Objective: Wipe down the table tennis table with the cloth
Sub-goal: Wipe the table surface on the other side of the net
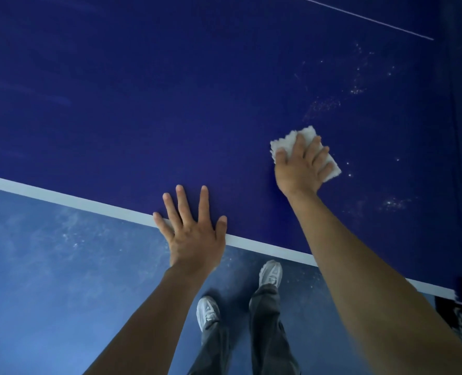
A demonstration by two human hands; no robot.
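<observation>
- The right hand [298,169] presses the white cloth [285,142] flat on the blue worktop [170,104]. Its fingers [312,150] are spread across the top of the cloth and do not pinch it.
- The cloth lies well in from the white edge line [62,197]. Its long axis runs from upper left to lower right, crosswise under the fingers, with its corners showing on either side of them.
- The left hand [194,234] rests palm-down on the near edge, fingers [182,204] splayed wide and holding nothing. It looks like a brace for the lean.
- Pale dust specks [324,104] lie just beyond the cloth, farther from the person and to the right. More specks [394,203] sit to the right of the wrist.
- Judgement: the right hand is the nearer to both patches. The next stroke likely pushes the cloth forward and rightward, broad side leading.
</observation>
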